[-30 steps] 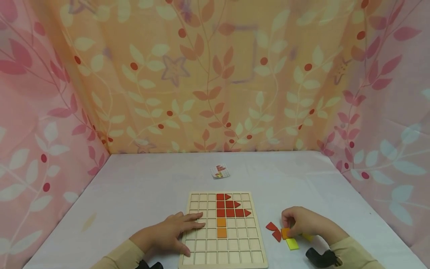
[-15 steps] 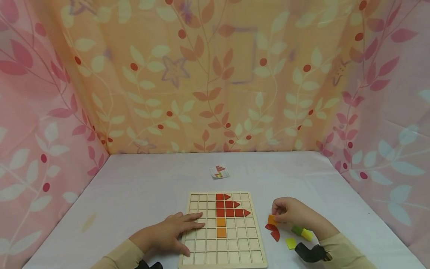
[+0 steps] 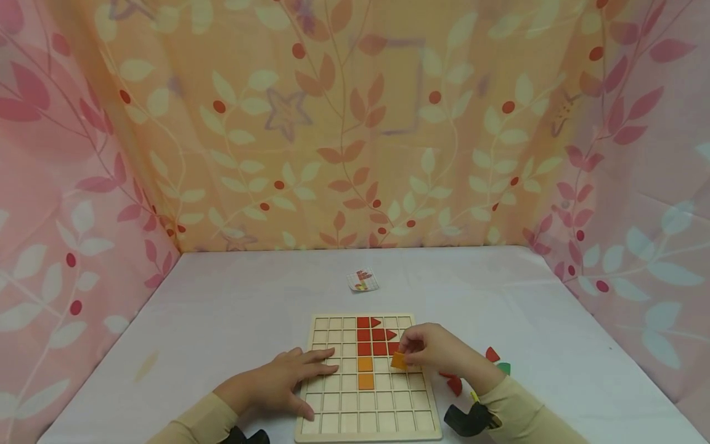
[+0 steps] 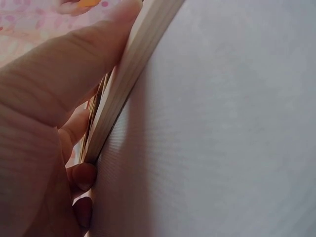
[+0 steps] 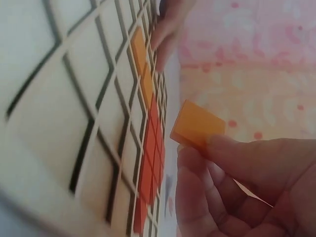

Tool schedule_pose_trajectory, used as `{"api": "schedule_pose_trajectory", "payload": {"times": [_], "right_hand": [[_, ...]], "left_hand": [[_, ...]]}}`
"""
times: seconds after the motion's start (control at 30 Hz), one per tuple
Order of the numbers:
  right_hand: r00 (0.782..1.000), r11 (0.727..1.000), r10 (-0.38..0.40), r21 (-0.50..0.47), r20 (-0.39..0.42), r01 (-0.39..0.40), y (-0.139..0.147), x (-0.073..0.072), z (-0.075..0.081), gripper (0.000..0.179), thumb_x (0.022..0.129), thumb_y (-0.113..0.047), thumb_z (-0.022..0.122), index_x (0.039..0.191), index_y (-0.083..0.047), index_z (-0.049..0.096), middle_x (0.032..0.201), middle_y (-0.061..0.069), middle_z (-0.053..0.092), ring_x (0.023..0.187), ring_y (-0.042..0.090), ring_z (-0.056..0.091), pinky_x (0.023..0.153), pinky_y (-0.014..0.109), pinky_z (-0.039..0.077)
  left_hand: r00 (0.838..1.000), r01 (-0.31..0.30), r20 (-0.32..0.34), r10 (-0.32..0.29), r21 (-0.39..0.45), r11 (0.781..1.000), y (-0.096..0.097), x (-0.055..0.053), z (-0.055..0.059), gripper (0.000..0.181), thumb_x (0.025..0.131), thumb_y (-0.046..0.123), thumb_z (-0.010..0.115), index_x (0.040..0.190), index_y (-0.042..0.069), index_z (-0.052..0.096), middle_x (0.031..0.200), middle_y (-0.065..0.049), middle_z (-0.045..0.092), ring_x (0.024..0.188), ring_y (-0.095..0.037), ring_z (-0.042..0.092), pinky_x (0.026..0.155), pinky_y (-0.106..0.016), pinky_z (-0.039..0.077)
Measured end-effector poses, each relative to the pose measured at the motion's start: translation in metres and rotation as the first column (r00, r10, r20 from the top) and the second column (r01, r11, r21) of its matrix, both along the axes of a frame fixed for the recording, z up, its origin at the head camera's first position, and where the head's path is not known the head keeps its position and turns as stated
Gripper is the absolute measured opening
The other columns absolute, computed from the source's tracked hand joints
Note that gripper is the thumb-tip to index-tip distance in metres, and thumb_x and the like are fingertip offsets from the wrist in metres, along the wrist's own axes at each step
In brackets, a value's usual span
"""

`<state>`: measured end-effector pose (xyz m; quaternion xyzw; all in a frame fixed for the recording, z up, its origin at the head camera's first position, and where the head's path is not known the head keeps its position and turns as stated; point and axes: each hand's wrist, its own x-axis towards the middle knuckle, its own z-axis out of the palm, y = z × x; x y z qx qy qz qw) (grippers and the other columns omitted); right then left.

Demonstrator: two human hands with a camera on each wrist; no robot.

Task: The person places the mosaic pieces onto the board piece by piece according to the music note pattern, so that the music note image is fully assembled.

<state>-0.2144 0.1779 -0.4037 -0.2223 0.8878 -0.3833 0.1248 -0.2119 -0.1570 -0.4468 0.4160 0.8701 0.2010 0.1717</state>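
A wooden grid board (image 3: 327,404) lies on the white table, with red squares and pointed red pieces in its upper rows. Two orange square tiles (image 3: 365,373) sit below them in one column. My left hand (image 3: 283,382) rests on the board's left edge with fingers spread; the left wrist view shows the thumb against the wooden rim (image 4: 128,74). My right hand (image 3: 438,351) pinches another orange square tile (image 5: 197,126) between thumb and fingers, held above the board's right side. That hand hides the tip of the third red row.
A small printed card (image 3: 363,280) lies behind the board. To the right are loose red pieces (image 3: 455,386), another red piece (image 3: 492,354) and a green piece (image 3: 503,368). The right forearm partly covers a yellow piece (image 3: 474,396). Patterned curtains surround the table.
My right hand has picked up the orange tile from the loose pieces and carried it left, over the board. My left hand has stayed in place.
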Motion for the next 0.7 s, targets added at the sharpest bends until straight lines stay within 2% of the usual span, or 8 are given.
{"api": "schedule_pose_trajectory", "payload": {"times": [0.2,0.43,0.7], "right_hand": [[0.997,0.997,0.067,-0.025,-0.027,-0.067,-0.027,0.002,-0.004,0.008,0.079,-0.005,0.069,0.080,-0.011,0.064,0.074,-0.006,0.058,0.067,0.010,0.052,0.063,0.023,0.046],[0.991,0.991,0.130,-0.027,-0.014,-0.130,-0.050,0.007,-0.014,0.009,0.077,-0.005,0.069,0.075,-0.012,0.064,0.068,-0.010,0.058,0.063,0.004,0.052,0.060,0.021,0.046],[0.986,0.986,0.164,-0.008,0.014,-0.164,-0.059,0.014,-0.019,0.014,0.072,-0.002,0.071,0.069,-0.012,0.062,0.063,-0.012,0.055,0.058,0.000,0.050,0.056,0.019,0.044]], "left_hand": [[1.000,0.001,0.002,-0.001,0.004,1.000,0.001,0.000,0.002,0.076,0.073,0.063,0.058,0.140,0.038,0.033,0.151,0.008,0.019,0.129,-0.039,0.025,0.097,-0.064,0.019],[0.999,0.008,-0.037,-0.008,-0.002,1.000,0.000,0.000,0.001,0.075,0.073,0.064,0.057,0.140,0.039,0.033,0.151,0.009,0.020,0.114,-0.021,0.033,0.094,-0.052,0.027],[0.999,0.017,-0.043,-0.017,0.012,1.000,0.000,-0.001,0.000,0.075,0.074,0.063,0.057,0.140,0.038,0.033,0.151,0.008,0.020,0.117,-0.024,0.033,0.094,-0.056,0.025]]}}
